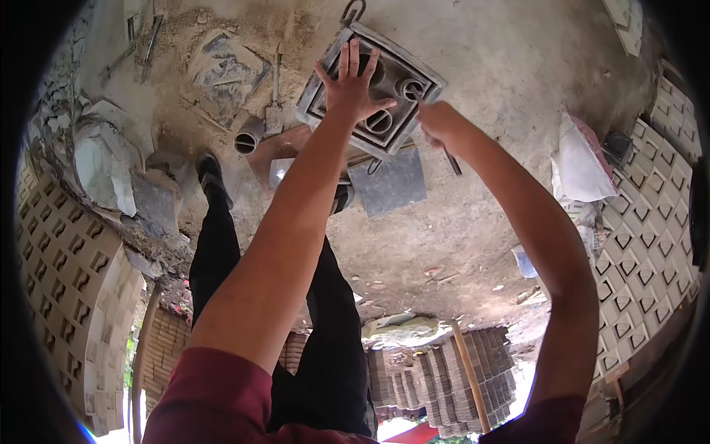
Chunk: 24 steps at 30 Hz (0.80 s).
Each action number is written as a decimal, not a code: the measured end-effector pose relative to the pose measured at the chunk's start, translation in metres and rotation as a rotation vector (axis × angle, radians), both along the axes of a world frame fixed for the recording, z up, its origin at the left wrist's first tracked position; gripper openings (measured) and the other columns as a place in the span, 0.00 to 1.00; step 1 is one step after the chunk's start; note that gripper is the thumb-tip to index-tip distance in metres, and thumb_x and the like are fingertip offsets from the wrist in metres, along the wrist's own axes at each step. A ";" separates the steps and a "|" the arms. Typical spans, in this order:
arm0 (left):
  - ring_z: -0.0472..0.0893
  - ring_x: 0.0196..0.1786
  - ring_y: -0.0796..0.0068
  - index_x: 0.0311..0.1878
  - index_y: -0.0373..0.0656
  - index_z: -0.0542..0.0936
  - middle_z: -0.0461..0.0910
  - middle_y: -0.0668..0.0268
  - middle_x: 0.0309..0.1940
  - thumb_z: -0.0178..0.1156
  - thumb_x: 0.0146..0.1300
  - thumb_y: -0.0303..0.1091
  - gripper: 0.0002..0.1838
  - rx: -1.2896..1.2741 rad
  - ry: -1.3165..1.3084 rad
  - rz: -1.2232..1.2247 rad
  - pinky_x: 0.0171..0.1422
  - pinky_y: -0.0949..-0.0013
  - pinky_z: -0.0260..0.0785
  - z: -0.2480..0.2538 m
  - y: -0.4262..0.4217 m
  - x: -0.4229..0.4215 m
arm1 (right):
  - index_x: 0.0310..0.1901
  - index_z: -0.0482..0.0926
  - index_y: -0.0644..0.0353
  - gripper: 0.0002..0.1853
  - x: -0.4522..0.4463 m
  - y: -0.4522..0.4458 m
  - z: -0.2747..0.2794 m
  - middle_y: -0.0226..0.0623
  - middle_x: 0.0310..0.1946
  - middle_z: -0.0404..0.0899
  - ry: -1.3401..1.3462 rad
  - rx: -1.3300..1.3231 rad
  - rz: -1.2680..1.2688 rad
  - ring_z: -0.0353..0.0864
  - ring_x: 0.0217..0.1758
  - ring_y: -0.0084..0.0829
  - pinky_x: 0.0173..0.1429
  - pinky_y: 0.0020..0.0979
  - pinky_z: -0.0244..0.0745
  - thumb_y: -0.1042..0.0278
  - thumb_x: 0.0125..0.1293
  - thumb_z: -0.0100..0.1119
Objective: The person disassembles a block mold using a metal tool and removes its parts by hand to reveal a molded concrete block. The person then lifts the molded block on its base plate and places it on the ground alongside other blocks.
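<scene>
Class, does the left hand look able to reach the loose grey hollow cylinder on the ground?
Probably yes: the left hand, spread over the square grey mould, looks empty, and only low things seem to lie between.

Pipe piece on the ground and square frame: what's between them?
Between the pipe piece and the square frame: the blade of a small shovel, with part of a reddish board just below it. Shows in the head view.
</scene>
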<state>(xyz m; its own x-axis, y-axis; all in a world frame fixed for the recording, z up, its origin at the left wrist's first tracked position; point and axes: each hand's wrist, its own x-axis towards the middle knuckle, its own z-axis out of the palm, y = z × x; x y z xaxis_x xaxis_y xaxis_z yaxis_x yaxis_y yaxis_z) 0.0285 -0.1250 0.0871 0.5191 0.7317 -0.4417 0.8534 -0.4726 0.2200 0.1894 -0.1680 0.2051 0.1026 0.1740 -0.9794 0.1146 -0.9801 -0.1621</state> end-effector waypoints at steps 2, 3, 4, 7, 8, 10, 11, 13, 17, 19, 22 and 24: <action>0.24 0.78 0.59 0.76 0.65 0.33 0.19 0.57 0.76 0.49 0.44 0.84 0.63 -0.016 0.013 -0.003 0.65 0.18 0.31 0.003 0.000 -0.001 | 0.31 0.77 0.70 0.11 0.003 -0.004 0.016 0.38 0.19 0.74 -0.200 -0.061 0.173 0.73 0.17 0.32 0.21 0.33 0.67 0.68 0.64 0.54; 0.24 0.78 0.59 0.76 0.65 0.33 0.19 0.57 0.76 0.49 0.44 0.84 0.63 -0.039 0.014 0.004 0.65 0.18 0.30 0.004 -0.004 0.000 | 0.32 0.77 0.71 0.09 0.016 -0.020 -0.011 0.42 0.21 0.77 -0.051 0.305 0.819 0.76 0.20 0.36 0.23 0.33 0.71 0.70 0.57 0.59; 0.24 0.78 0.58 0.76 0.64 0.33 0.19 0.58 0.76 0.48 0.44 0.85 0.63 -0.045 0.021 0.003 0.65 0.18 0.29 0.001 0.001 -0.002 | 0.34 0.78 0.72 0.11 0.029 -0.037 -0.038 0.45 0.22 0.79 -0.145 0.830 1.367 0.80 0.22 0.39 0.26 0.33 0.74 0.72 0.51 0.64; 0.24 0.78 0.59 0.76 0.64 0.34 0.20 0.57 0.76 0.48 0.44 0.85 0.63 -0.016 0.012 -0.021 0.65 0.18 0.27 0.005 -0.001 -0.004 | 0.32 0.79 0.71 0.13 0.023 -0.045 -0.054 0.47 0.23 0.80 -0.265 0.633 1.212 0.83 0.27 0.41 0.29 0.35 0.76 0.74 0.44 0.68; 0.24 0.78 0.59 0.77 0.63 0.34 0.20 0.57 0.76 0.48 0.44 0.85 0.63 -0.032 0.029 -0.020 0.65 0.19 0.26 0.006 0.000 -0.004 | 0.32 0.79 0.70 0.13 0.021 -0.049 -0.059 0.47 0.23 0.80 -0.308 0.593 1.164 0.83 0.29 0.41 0.29 0.35 0.77 0.75 0.42 0.69; 0.25 0.79 0.59 0.77 0.63 0.35 0.21 0.57 0.76 0.49 0.44 0.84 0.63 -0.010 -0.009 -0.019 0.65 0.18 0.26 0.008 0.000 -0.005 | 0.30 0.79 0.70 0.10 0.016 -0.042 -0.047 0.47 0.22 0.80 -0.240 0.595 1.218 0.84 0.28 0.41 0.28 0.34 0.77 0.76 0.45 0.66; 0.25 0.79 0.59 0.77 0.63 0.35 0.21 0.57 0.76 0.49 0.44 0.84 0.63 -0.007 -0.013 -0.020 0.65 0.18 0.26 0.008 -0.001 -0.002 | 0.30 0.79 0.69 0.08 0.014 -0.040 -0.040 0.47 0.22 0.80 -0.209 0.649 1.286 0.84 0.28 0.41 0.28 0.34 0.77 0.76 0.47 0.65; 0.26 0.79 0.59 0.77 0.63 0.36 0.21 0.57 0.77 0.50 0.44 0.84 0.62 -0.034 0.016 -0.016 0.65 0.18 0.26 0.010 0.002 -0.004 | 0.31 0.79 0.68 0.06 0.001 -0.026 -0.013 0.47 0.24 0.80 -0.260 0.394 1.035 0.84 0.29 0.42 0.30 0.36 0.78 0.76 0.51 0.60; 0.26 0.79 0.60 0.77 0.63 0.38 0.22 0.58 0.77 0.50 0.44 0.83 0.62 -0.008 -0.046 -0.013 0.65 0.18 0.27 0.009 0.000 -0.008 | 0.38 0.77 0.67 0.08 -0.009 -0.016 0.027 0.49 0.27 0.80 -0.363 0.320 1.165 0.83 0.30 0.45 0.36 0.38 0.80 0.75 0.57 0.55; 0.27 0.79 0.59 0.77 0.63 0.38 0.23 0.57 0.77 0.50 0.44 0.83 0.62 -0.002 -0.056 -0.006 0.65 0.18 0.28 0.007 -0.001 -0.007 | 0.40 0.76 0.69 0.10 -0.010 -0.013 0.030 0.49 0.27 0.80 -0.332 0.295 1.173 0.84 0.31 0.46 0.36 0.39 0.80 0.75 0.58 0.54; 0.28 0.79 0.59 0.77 0.63 0.39 0.24 0.57 0.77 0.50 0.45 0.83 0.61 -0.009 -0.057 -0.014 0.65 0.18 0.29 0.008 0.000 -0.008 | 0.41 0.75 0.71 0.11 -0.010 -0.020 0.016 0.50 0.27 0.80 -0.180 0.076 0.429 0.83 0.32 0.47 0.36 0.39 0.80 0.74 0.58 0.54; 0.28 0.79 0.59 0.77 0.63 0.39 0.24 0.57 0.77 0.49 0.45 0.83 0.61 -0.025 -0.050 -0.024 0.65 0.18 0.29 0.008 -0.001 -0.007 | 0.40 0.76 0.72 0.11 -0.006 -0.031 0.008 0.51 0.27 0.80 -0.074 -0.039 -0.173 0.83 0.32 0.47 0.36 0.38 0.80 0.73 0.58 0.55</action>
<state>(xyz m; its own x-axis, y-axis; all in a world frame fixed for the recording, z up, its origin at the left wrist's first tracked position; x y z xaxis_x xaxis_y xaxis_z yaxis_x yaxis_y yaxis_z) 0.0214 -0.1261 0.0951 0.5578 0.7079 -0.4333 0.8298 -0.4861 0.2740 0.1834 -0.1988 0.2135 0.1997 0.1095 -0.9737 -0.0455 -0.9916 -0.1209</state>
